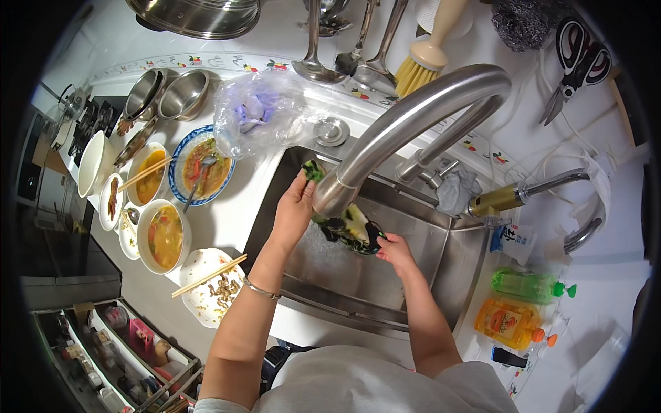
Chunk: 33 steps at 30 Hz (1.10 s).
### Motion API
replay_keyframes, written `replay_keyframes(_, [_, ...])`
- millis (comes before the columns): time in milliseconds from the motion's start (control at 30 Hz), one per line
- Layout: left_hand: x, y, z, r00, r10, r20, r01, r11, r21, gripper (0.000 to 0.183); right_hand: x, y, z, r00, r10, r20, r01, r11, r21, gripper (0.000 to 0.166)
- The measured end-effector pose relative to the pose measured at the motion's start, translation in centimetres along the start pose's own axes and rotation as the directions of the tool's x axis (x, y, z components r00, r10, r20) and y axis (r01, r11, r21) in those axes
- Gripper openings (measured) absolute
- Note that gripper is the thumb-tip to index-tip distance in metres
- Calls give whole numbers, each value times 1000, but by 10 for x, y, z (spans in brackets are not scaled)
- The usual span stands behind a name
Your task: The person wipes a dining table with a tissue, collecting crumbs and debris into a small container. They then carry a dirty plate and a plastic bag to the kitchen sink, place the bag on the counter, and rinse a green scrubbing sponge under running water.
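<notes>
Under the arched steel faucet (413, 129), a long dark-green and pale-yellow thing (353, 224) stretches between my hands. It looks like leafy greens, but the faucet head covers part of it. My left hand (295, 209) grips its upper left end beside the faucet head. The fingers of my right hand (396, 252) pinch its lower right end. Both hands are over the stainless steel sink (413, 289), and splashing or frothy water (320, 250) shows below the thing.
Left of the sink stand a blue-rimmed bowl of soup (219, 183), more soup bowls (165, 240) and a plate of scraps (206, 289) with chopsticks. A clear plastic bag (263, 113) lies behind. At right are green (524, 285) and orange bottles (508, 322). Scissors (570, 77) hang above.
</notes>
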State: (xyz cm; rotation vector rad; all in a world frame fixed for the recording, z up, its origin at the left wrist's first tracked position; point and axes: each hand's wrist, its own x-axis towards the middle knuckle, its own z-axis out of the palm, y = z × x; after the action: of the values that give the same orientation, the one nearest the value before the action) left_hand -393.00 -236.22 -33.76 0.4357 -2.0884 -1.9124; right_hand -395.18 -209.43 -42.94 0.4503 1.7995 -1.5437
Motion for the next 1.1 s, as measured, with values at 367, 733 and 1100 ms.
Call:
replay_keyframes(367, [-26,19,-16,988,-151,-35,154,982,106,41,-1,-73,121,844,-491,215,531,714,-456,22])
replay_keyframes(733, [-62,-106,-29,734,-671,-103,653,739,-166,49,-46,-112,130,906,-254,340,-37,751,659,20])
replay_keyframes(1100, [-44,-81,17,797,-464,388,436,-4,-900,66,-102,-75,128,695,-592,408,711,650,-268,17])
